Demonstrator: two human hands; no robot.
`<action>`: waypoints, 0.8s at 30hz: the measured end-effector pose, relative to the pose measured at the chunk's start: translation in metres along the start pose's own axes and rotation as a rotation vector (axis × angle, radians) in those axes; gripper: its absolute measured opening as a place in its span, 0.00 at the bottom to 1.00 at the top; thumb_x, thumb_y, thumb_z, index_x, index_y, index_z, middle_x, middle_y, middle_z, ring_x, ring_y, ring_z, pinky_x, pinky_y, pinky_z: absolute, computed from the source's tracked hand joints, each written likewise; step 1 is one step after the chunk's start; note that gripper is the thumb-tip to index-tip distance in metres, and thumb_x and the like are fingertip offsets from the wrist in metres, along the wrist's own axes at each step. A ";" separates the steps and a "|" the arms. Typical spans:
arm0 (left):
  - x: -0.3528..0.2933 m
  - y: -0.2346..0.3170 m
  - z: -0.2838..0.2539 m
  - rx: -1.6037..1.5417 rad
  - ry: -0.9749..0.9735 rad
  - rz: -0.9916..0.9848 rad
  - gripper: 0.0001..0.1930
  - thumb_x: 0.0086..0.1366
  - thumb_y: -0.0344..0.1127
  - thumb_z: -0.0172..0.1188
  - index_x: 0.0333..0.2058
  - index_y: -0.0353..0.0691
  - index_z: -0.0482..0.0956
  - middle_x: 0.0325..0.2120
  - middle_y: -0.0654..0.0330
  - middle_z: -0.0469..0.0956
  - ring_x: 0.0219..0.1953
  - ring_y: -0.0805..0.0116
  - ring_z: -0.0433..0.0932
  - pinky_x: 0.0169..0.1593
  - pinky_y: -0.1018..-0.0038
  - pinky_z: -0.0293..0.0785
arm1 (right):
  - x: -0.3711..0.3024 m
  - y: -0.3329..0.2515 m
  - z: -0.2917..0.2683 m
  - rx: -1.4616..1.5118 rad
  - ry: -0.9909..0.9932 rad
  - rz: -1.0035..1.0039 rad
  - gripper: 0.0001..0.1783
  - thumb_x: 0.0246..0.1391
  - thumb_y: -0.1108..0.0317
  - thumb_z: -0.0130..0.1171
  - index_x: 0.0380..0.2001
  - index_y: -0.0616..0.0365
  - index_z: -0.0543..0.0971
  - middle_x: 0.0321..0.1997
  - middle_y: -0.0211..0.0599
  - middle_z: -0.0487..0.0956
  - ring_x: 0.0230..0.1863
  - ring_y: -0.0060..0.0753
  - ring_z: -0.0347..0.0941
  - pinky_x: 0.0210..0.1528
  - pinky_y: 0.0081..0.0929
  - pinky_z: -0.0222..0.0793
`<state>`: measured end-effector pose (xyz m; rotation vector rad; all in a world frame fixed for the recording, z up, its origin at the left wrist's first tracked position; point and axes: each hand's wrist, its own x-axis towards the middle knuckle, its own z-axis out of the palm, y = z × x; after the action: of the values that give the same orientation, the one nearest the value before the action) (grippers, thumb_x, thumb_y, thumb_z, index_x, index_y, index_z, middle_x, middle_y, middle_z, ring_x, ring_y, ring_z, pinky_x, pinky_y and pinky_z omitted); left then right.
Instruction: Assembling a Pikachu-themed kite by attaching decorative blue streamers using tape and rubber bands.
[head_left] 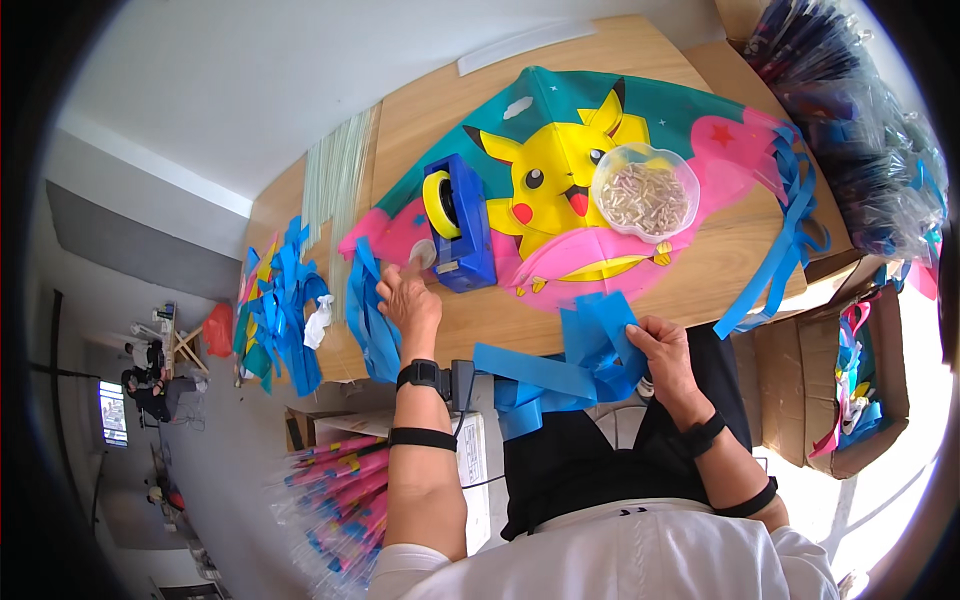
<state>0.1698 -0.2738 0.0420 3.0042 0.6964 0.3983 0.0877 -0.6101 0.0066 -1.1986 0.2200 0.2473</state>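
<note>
On the wooden table lies a kite of teal and pink film with a yellow cartoon figure. A blue tape dispenser with a yellow-rimmed roll stands on its left part. My left hand is beside the dispenser, index finger stretched to a small translucent round piece; I cannot tell whether it grips it. Between thumb and fingers, my right hand pinches a blue ribbon at the near table edge; its folds hang over my lap. A clear tub of small pale pieces sits on the kite's right side.
More blue ribbons lie at left and right. Thin pale rods lie at the table's left. Bagged items and an open cardboard box are at right. Pink packaged bundles stand below left. Farther left are people.
</note>
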 end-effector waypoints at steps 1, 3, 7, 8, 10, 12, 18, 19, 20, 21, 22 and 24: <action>0.005 -0.003 0.004 0.038 -0.038 0.018 0.30 0.49 0.20 0.56 0.53 0.52 0.74 0.51 0.55 0.63 0.55 0.51 0.60 0.50 0.53 0.62 | 0.000 0.000 0.002 0.003 -0.001 0.005 0.11 0.56 0.70 0.57 0.22 0.63 0.78 0.19 0.19 0.71 0.22 0.09 0.60 0.24 0.15 0.55; 0.008 -0.002 0.005 0.063 -0.031 0.038 0.27 0.50 0.20 0.57 0.50 0.50 0.76 0.50 0.56 0.64 0.54 0.52 0.61 0.48 0.54 0.63 | 0.000 -0.004 0.004 -0.007 0.003 -0.009 0.10 0.56 0.70 0.57 0.23 0.63 0.78 0.19 0.19 0.71 0.22 0.09 0.60 0.24 0.15 0.56; 0.000 -0.001 0.007 -0.320 0.295 0.055 0.11 0.52 0.24 0.60 0.37 0.41 0.77 0.38 0.56 0.71 0.41 0.55 0.70 0.39 0.62 0.67 | 0.000 -0.002 0.007 0.036 0.023 -0.016 0.08 0.56 0.70 0.58 0.26 0.64 0.80 0.20 0.19 0.72 0.22 0.09 0.62 0.25 0.14 0.57; -0.006 -0.004 0.010 -0.499 0.412 0.059 0.07 0.53 0.25 0.61 0.32 0.39 0.77 0.33 0.57 0.73 0.36 0.56 0.73 0.36 0.64 0.68 | 0.001 -0.001 0.008 0.044 0.016 -0.017 0.08 0.56 0.70 0.58 0.27 0.64 0.80 0.20 0.19 0.73 0.22 0.10 0.62 0.26 0.14 0.58; -0.037 0.021 0.005 -0.852 0.272 -0.027 0.13 0.56 0.28 0.64 0.18 0.36 0.69 0.13 0.67 0.62 0.19 0.76 0.61 0.24 0.74 0.59 | 0.003 0.005 0.002 0.058 0.016 -0.010 0.08 0.56 0.70 0.58 0.28 0.64 0.80 0.21 0.19 0.73 0.23 0.10 0.63 0.27 0.14 0.59; -0.075 0.044 0.002 -1.109 0.064 -0.033 0.22 0.60 0.31 0.64 0.14 0.42 0.59 0.13 0.73 0.58 0.19 0.83 0.54 0.20 0.79 0.50 | 0.002 0.005 0.003 0.069 0.016 0.000 0.08 0.56 0.70 0.58 0.28 0.64 0.81 0.21 0.19 0.74 0.23 0.09 0.63 0.27 0.14 0.59; -0.151 0.122 -0.003 -1.450 -0.525 0.048 0.07 0.59 0.33 0.64 0.33 0.36 0.78 0.22 0.68 0.73 0.23 0.83 0.67 0.27 0.84 0.63 | -0.003 0.008 0.007 0.064 -0.007 0.005 0.08 0.56 0.70 0.59 0.26 0.63 0.80 0.20 0.18 0.73 0.21 0.09 0.61 0.23 0.14 0.56; -0.153 0.123 0.004 -1.486 -0.586 0.000 0.07 0.58 0.31 0.65 0.30 0.35 0.78 0.21 0.69 0.73 0.23 0.84 0.67 0.27 0.84 0.63 | -0.005 0.006 0.010 0.072 -0.010 -0.008 0.08 0.55 0.71 0.59 0.25 0.63 0.80 0.19 0.18 0.72 0.20 0.09 0.60 0.22 0.15 0.55; -0.155 0.124 0.009 -1.520 -0.647 -0.050 0.06 0.57 0.30 0.66 0.27 0.34 0.78 0.20 0.70 0.72 0.23 0.84 0.66 0.27 0.84 0.63 | -0.005 0.006 0.010 0.066 -0.023 0.002 0.08 0.55 0.71 0.60 0.24 0.63 0.80 0.18 0.18 0.72 0.20 0.09 0.60 0.22 0.15 0.54; -0.155 0.128 0.009 -1.555 -0.616 -0.075 0.06 0.56 0.29 0.66 0.26 0.35 0.78 0.20 0.71 0.72 0.23 0.85 0.66 0.27 0.84 0.62 | -0.006 0.006 0.008 0.059 -0.033 0.011 0.09 0.55 0.71 0.60 0.23 0.63 0.80 0.18 0.18 0.71 0.20 0.09 0.59 0.22 0.15 0.54; -0.155 0.133 0.008 -1.590 -0.583 -0.101 0.05 0.56 0.28 0.66 0.25 0.36 0.78 0.20 0.71 0.72 0.22 0.85 0.65 0.26 0.84 0.62 | -0.006 0.006 0.006 0.053 -0.044 0.020 0.09 0.54 0.72 0.60 0.22 0.64 0.80 0.17 0.18 0.71 0.20 0.09 0.59 0.22 0.16 0.54; -0.156 0.138 0.006 -1.631 -0.552 -0.149 0.05 0.55 0.26 0.66 0.25 0.37 0.78 0.20 0.72 0.72 0.22 0.86 0.65 0.26 0.84 0.61 | -0.008 0.005 0.004 0.041 -0.043 0.039 0.10 0.54 0.72 0.60 0.21 0.64 0.79 0.17 0.19 0.71 0.20 0.09 0.59 0.22 0.16 0.54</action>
<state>0.0949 -0.4657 0.0111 1.3729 0.2457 0.0172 0.0784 -0.6054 0.0057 -1.1476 0.2099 0.3010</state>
